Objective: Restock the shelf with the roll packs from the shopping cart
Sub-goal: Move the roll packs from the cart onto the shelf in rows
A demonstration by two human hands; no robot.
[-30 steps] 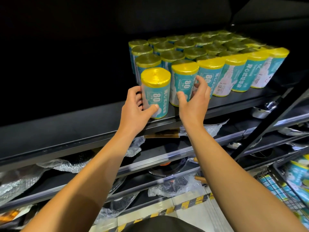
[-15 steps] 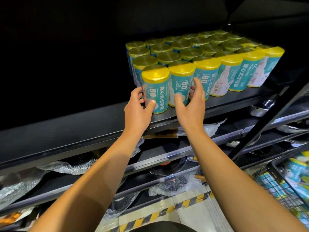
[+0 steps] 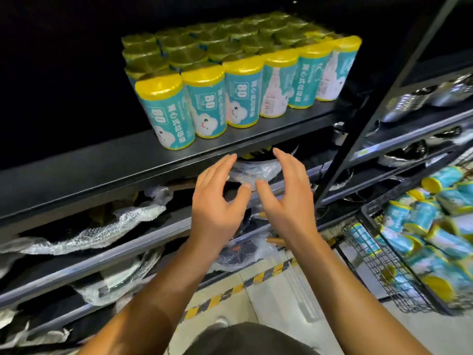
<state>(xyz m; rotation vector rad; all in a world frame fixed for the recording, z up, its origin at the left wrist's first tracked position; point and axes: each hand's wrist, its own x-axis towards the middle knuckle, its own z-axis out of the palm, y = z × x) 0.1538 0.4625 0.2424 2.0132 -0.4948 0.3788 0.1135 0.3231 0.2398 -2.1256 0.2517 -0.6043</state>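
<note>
Dark metal shelf (image 3: 107, 165) has roll packs (image 3: 230, 80) lined up in rows right to its front edge. Left hand (image 3: 217, 201) and right hand (image 3: 286, 198) hover just below that edge, fingers loose, holding nothing. More packs sit in the shopping cart (image 3: 384, 272) at right.

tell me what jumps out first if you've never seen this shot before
The block of teal roll packs with yellow caps, standing upright on the dark shelf, grabs the eye. Below its edge, the left hand and right hand hover open and empty. At right, a wire shopping cart holds more packs.
</note>
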